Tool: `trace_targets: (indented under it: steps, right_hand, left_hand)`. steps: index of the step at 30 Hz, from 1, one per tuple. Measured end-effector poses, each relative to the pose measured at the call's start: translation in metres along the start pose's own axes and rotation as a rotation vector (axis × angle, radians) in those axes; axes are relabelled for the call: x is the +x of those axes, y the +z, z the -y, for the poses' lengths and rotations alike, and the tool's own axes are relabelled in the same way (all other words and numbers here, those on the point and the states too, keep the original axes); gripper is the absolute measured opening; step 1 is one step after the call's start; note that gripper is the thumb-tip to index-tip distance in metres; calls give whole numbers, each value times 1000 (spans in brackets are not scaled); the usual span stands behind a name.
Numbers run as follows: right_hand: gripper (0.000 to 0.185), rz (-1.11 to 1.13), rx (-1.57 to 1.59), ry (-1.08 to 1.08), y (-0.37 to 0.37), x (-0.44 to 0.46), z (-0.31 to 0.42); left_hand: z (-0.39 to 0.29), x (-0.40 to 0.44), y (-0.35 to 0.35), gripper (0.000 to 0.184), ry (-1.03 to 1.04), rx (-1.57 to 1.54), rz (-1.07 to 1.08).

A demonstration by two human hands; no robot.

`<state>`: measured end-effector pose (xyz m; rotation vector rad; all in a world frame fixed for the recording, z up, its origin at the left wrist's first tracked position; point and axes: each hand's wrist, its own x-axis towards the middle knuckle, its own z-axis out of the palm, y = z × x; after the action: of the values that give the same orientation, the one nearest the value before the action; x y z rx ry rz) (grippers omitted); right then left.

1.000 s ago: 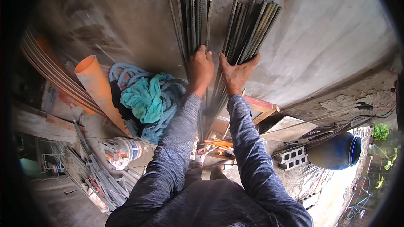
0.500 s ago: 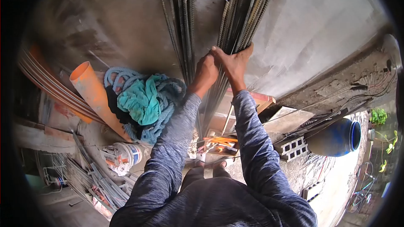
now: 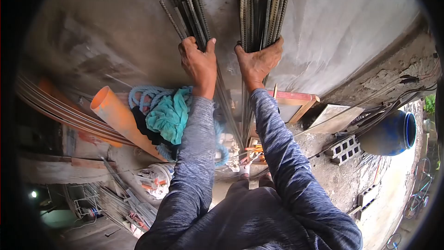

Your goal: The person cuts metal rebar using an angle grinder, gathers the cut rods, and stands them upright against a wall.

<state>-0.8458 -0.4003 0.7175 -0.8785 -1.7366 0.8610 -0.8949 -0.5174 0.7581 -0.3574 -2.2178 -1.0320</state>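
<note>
Two bundles of ribbed steel bars lean on the grey wall, their tops fanned apart and their lower ends converging near my feet. My left hand (image 3: 199, 62) is wrapped round the left bundle of bars (image 3: 189, 15), thumb on its right side. Around the right bundle of bars (image 3: 262, 14) my right hand (image 3: 260, 60) is closed, thumb on the left and fingers at the right edge. Bare wall shows between the two bundles.
Left of my arms are an orange pipe (image 3: 120, 115), blue rope (image 3: 150, 93), a green cloth (image 3: 169, 116) and a bucket (image 3: 159, 176). On the right are a red-edged frame (image 3: 293, 97), a hollow block (image 3: 344, 150), a blue barrel (image 3: 391, 133) and cables.
My left hand has moved left from beside my right hand onto the left bundle, which now tilts further left. The right bundle stands more upright, and the view has shifted.
</note>
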Motion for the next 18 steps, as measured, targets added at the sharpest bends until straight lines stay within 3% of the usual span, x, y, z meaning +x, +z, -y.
trace_targets:
  steps: [9,13,18]
  right_hand:
    - [122,14,36,-5,-1,1,-3]
    - [122,7,49,-9,0,0,-5]
    - [121,6,66,-10,-1,0,-4]
  left_hand:
    - [26,6,-3,32,-78,-266,101]
    - [17,2,-22,26,-160,-118,205]
    - [21,-8,-8,25,-77,-285,114]
